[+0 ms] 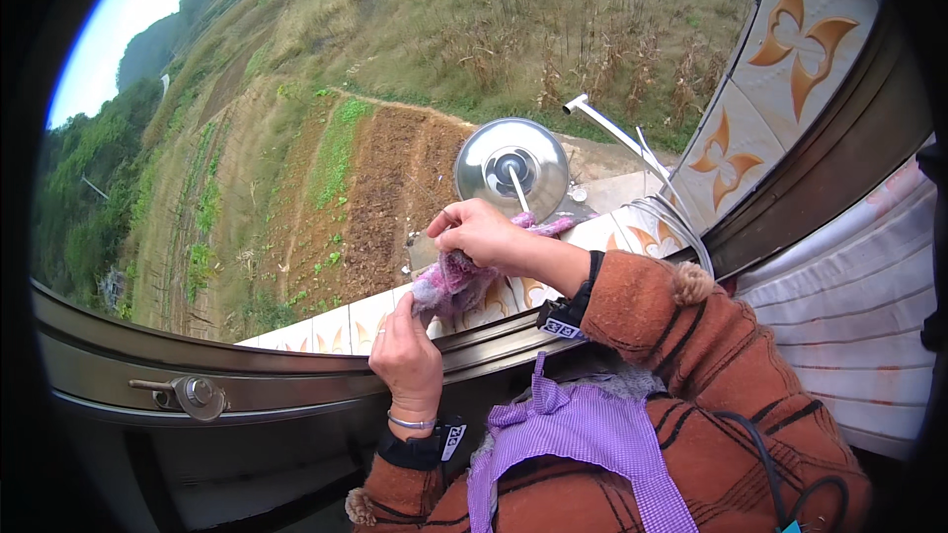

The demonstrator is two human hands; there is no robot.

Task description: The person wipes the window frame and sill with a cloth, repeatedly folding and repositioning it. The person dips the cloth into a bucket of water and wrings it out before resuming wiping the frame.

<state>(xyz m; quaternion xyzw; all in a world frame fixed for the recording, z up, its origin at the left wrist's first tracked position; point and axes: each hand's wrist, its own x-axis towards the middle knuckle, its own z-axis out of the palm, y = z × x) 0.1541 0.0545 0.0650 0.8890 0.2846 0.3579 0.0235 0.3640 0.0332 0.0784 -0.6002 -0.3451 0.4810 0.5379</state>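
My left hand [406, 355] pinches the lower left end of a pink and grey knitted fabric piece [461, 283] above the tiled window ledge. Over the upper edge of the same fabric is my right hand [481, 233], its thumb and forefinger pressed together. A thin dark line, perhaps a needle or yarn, runs up and left from those fingertips. More pink knitting [552, 226] lies beyond my right wrist, near the foot of a round metal lamp shade [511, 169]. The fabric inside my right palm is hidden.
A metal window frame [296, 377] with a latch [198, 397] crosses in front of me. A white pipe [611, 127] and a coiled white cable [670, 218] are at the ledge's right. A pleated white curtain [844, 311] hangs at right. Outside, fields [385, 185] lie below.
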